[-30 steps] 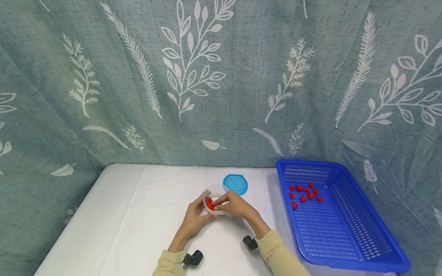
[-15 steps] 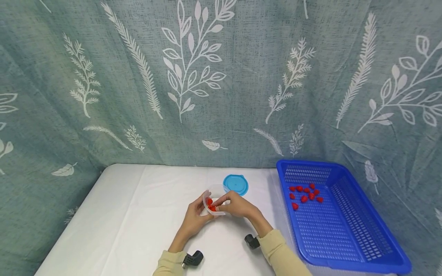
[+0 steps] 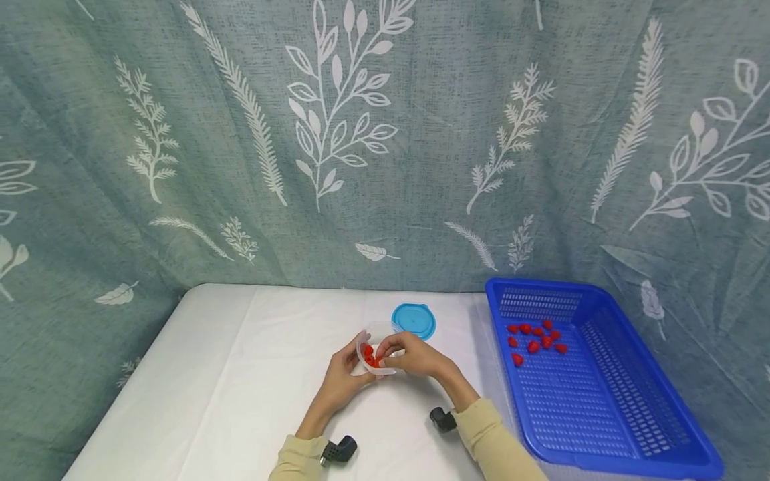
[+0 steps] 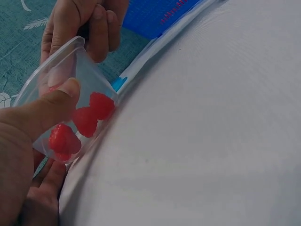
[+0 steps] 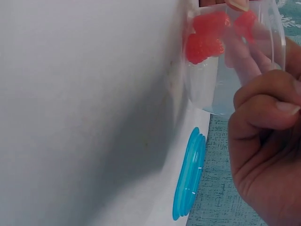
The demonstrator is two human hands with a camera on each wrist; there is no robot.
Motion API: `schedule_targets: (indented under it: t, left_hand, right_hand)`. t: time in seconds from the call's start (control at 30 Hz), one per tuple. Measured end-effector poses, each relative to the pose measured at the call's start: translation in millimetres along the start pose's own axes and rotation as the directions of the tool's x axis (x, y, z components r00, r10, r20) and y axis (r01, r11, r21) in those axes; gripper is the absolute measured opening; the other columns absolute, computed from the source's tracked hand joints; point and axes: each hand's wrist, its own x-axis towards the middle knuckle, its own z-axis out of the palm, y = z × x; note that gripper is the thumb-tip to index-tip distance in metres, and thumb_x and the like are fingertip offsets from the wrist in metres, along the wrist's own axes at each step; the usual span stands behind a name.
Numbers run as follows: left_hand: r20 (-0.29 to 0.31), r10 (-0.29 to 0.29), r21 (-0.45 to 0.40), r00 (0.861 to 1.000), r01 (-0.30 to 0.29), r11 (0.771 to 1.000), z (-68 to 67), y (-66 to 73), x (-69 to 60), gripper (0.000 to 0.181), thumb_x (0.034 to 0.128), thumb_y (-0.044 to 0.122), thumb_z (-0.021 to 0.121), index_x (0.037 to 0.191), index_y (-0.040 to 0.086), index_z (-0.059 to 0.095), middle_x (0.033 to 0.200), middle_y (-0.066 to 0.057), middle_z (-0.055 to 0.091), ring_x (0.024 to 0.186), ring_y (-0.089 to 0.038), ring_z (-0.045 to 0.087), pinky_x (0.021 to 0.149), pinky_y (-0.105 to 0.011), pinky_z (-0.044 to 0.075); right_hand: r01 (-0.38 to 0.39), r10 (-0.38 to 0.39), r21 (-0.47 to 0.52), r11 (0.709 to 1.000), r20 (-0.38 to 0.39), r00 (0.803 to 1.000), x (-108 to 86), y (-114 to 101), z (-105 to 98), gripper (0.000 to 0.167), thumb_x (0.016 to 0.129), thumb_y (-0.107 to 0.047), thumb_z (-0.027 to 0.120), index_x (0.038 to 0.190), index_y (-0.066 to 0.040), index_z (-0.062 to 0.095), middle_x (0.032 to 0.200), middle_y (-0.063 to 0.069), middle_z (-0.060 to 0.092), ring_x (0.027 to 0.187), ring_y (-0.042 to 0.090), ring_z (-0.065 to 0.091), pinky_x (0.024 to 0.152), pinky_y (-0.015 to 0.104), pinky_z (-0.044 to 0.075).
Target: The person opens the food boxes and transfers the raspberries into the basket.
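My left hand (image 3: 341,381) grips a clear plastic container (image 4: 96,77), its thumb on the near wall and fingers around the outside. The container is tilted, its mouth towards the right hand. Several red raspberries (image 4: 86,121) lie inside against the lower wall. My right hand (image 3: 418,355) reaches in through the mouth. Its thumb and forefinger pinch a raspberry (image 5: 245,26) inside, seen blurred through the wall in the right wrist view; its other fingers are curled outside the rim.
A blue lid (image 3: 414,321) lies on the white-covered table (image 3: 240,387) just behind the container. To the right stands a blue perforated basket (image 3: 577,407) with several raspberries (image 3: 533,347) towards its back left. A patterned green curtain (image 3: 385,167) hangs behind the table.
The right fingers have shifted slightly inside the container, and more red shows between them and the left side. The left hand keeps its hold. The head view has shifted a little.
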Motion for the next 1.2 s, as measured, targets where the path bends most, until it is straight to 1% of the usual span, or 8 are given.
schedule_targets:
  t: [0.2, 0.4, 0.57, 0.63, 0.8, 0.93, 1.07, 1.2]
  left_hand:
    - [-0.004, 0.002, 0.001, 1.000, -0.002, 1.000, 2.0, 0.8, -2.2, 0.093, 0.0763, 0.004, 0.088, 0.155, 0.001, 0.039, 0.157, -0.018, 0.044, 0.148, -0.032, 0.038, 0.120, -0.037, 0.034]
    - [-0.010, 0.028, 0.011, 1.000, -0.028, 1.000, 5.0, 1.3, -0.7, 0.089, 0.0776, 0.003, 0.087, 0.153, -0.003, 0.040, 0.154, -0.022, 0.047, 0.146, -0.034, 0.041, 0.120, -0.038, 0.033]
    - [-0.016, 0.053, 0.022, 0.998, -0.052, 0.998, 5.7, 2.7, -0.8, 0.086, 0.0781, 0.002, 0.086, 0.151, -0.006, 0.041, 0.152, -0.024, 0.048, 0.145, -0.036, 0.042, 0.119, -0.040, 0.035]
    - [-0.022, 0.052, 0.024, 0.998, -0.051, 0.998, 5.4, 2.1, -1.0, 0.085, 0.0785, 0.002, 0.085, 0.151, -0.005, 0.041, 0.153, -0.023, 0.048, 0.145, -0.036, 0.042, 0.118, -0.039, 0.035]
    - [-0.027, 0.043, 0.023, 0.999, -0.042, 0.999, 4.9, 2.7, -1.2, 0.084, 0.0788, 0.000, 0.085, 0.151, -0.003, 0.043, 0.154, -0.021, 0.047, 0.146, -0.035, 0.041, 0.119, -0.038, 0.035]
    - [-0.023, 0.034, 0.025, 0.999, -0.033, 0.999, 4.1, 2.8, -0.7, 0.084, 0.0781, 0.000, 0.085, 0.151, -0.003, 0.043, 0.154, -0.021, 0.047, 0.146, -0.034, 0.041, 0.119, -0.037, 0.035]
    - [-0.024, 0.043, 0.025, 0.999, -0.042, 0.999, 3.5, 2.6, -0.7, 0.083, 0.0787, 0.001, 0.085, 0.150, -0.004, 0.044, 0.153, -0.020, 0.048, 0.145, -0.034, 0.042, 0.119, -0.039, 0.036]
    - [-0.033, 0.039, 0.026, 0.999, -0.039, 0.999, 4.1, 2.8, -1.2, 0.082, 0.0774, 0.003, 0.087, 0.149, -0.001, 0.048, 0.155, -0.018, 0.047, 0.146, -0.033, 0.041, 0.119, -0.041, 0.035]
  right_hand:
    - [-0.010, 0.010, 0.033, 0.999, -0.014, 1.000, -1.5, 1, 1, 0.006, 0.093, -0.005, 0.071, 0.099, -0.003, 0.072, 0.093, 0.004, 0.072, 0.096, 0.014, 0.065, 0.085, 0.031, 0.052]
    - [0.003, -0.004, 0.069, 0.998, 0.015, 1.000, -4.8, 0, -3, 0.014, 0.094, -0.003, 0.067, 0.106, -0.001, 0.076, 0.107, 0.011, 0.076, 0.101, 0.016, 0.064, 0.085, 0.029, 0.053]
    - [0.016, -0.016, 0.039, 0.999, 0.001, 1.000, -6.1, 2, -3, 0.018, 0.096, -0.002, 0.063, 0.108, -0.002, 0.075, 0.106, 0.009, 0.075, 0.102, 0.016, 0.063, 0.089, 0.035, 0.054]
    - [0.028, -0.028, 0.020, 0.999, -0.017, 0.999, -6.6, 2, -3, 0.017, 0.096, -0.002, 0.062, 0.108, -0.003, 0.074, 0.104, 0.007, 0.074, 0.101, 0.016, 0.062, 0.092, 0.041, 0.054]
    - [0.017, -0.016, 0.013, 1.000, -0.083, 0.996, -11.0, 1, 0, 0.016, 0.096, -0.003, 0.062, 0.107, -0.006, 0.072, 0.105, 0.004, 0.072, 0.105, 0.019, 0.064, 0.099, 0.051, 0.052]
    - [0.001, 0.005, 0.037, 0.999, -0.152, 0.988, -17.4, -2, 3, 0.015, 0.097, -0.007, 0.064, 0.110, -0.006, 0.071, 0.107, 0.004, 0.071, 0.108, 0.023, 0.064, 0.100, 0.052, 0.051]
    - [-0.006, 0.024, 0.079, 0.997, -0.231, 0.973, -22.2, -7, 4, 0.015, 0.096, -0.007, 0.067, 0.111, -0.005, 0.071, 0.105, 0.005, 0.072, 0.109, 0.025, 0.065, 0.097, 0.047, 0.053]
    - [-0.008, 0.047, 0.134, 0.991, -0.292, 0.955, -26.0, -15, 3, 0.017, 0.094, -0.010, 0.071, 0.111, -0.004, 0.071, 0.106, 0.008, 0.073, 0.107, 0.028, 0.065, 0.088, 0.035, 0.057]
